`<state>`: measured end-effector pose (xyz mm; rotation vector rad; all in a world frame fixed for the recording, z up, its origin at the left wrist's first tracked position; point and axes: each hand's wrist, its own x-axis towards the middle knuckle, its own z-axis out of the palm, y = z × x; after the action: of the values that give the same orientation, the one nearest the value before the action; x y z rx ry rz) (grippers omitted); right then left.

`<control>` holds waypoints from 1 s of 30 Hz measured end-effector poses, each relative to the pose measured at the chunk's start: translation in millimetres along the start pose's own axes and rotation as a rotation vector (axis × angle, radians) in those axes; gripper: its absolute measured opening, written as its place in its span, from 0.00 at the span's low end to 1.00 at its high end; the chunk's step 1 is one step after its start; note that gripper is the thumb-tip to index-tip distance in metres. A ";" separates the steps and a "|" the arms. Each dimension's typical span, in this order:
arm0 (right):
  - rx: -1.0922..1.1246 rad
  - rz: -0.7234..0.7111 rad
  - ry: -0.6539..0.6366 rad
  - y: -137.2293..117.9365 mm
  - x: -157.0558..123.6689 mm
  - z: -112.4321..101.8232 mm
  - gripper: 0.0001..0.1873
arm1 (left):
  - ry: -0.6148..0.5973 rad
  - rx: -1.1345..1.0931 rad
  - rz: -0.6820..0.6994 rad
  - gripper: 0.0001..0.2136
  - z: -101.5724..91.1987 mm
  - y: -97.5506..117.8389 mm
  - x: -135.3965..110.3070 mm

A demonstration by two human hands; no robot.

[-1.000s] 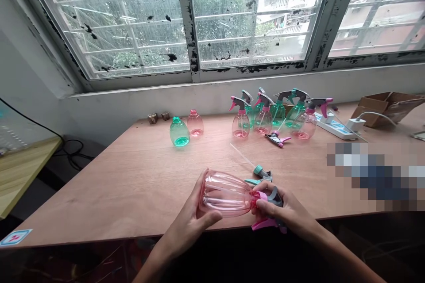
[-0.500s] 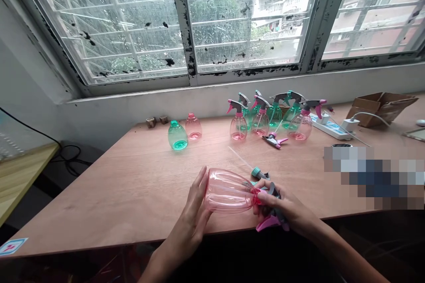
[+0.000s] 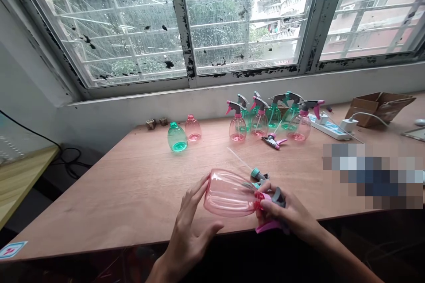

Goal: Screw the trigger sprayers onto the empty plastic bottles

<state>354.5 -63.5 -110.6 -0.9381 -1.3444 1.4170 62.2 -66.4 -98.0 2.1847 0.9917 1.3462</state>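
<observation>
A clear pink spray bottle lies on its side near the front edge of the wooden table. Its pink and grey trigger head points right. My right hand is closed round that trigger head at the bottle's neck. My left hand has its fingers spread and rests against the bottle's base, thumb under it. Just behind the bottle lies a loose teal and grey trigger head with a long dip tube.
A headless green bottle and pink bottle stand at the back. Several finished pink and green spray bottles cluster at the back right, beside a loose pink trigger, a power strip and a cardboard box.
My left hand has let go its wrap round the bottle's base and spread its fingers. The bottle stays on its side in my right hand's grip.
</observation>
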 end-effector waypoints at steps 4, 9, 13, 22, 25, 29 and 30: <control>-0.225 -0.202 0.137 -4.2 -18.8 9.2 0.18 | 0.099 -0.079 0.015 0.26 -5.6 5.4 -4.0; 0.279 0.209 -0.070 -7.7 -30.2 18.4 0.24 | 0.096 -0.016 0.196 0.30 -11.2 4.5 -7.3; -0.092 -0.230 0.070 4.1 -34.2 13.4 0.14 | 0.020 -0.404 -0.024 0.28 -1.1 9.2 -7.8; 0.126 0.165 -0.132 -2.0 -43.3 35.2 0.23 | -0.146 -0.296 0.042 0.26 -22.0 25.0 -10.1; 0.007 -0.094 -0.104 1.6 -39.0 38.0 0.20 | -0.044 -0.346 -0.072 0.34 -22.8 29.6 -7.2; -0.576 -0.952 -0.081 9.9 -33.7 31.0 0.27 | 0.057 -0.559 -0.325 0.37 -11.6 39.3 -1.9; -0.592 -1.001 -0.070 11.5 -34.0 31.3 0.28 | 0.070 -0.544 -0.347 0.33 -10.0 42.5 -1.3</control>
<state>332.4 -104.3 -121.1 -0.4094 -1.9398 0.2868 68.4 -96.4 -66.8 1.4993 0.8522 1.3360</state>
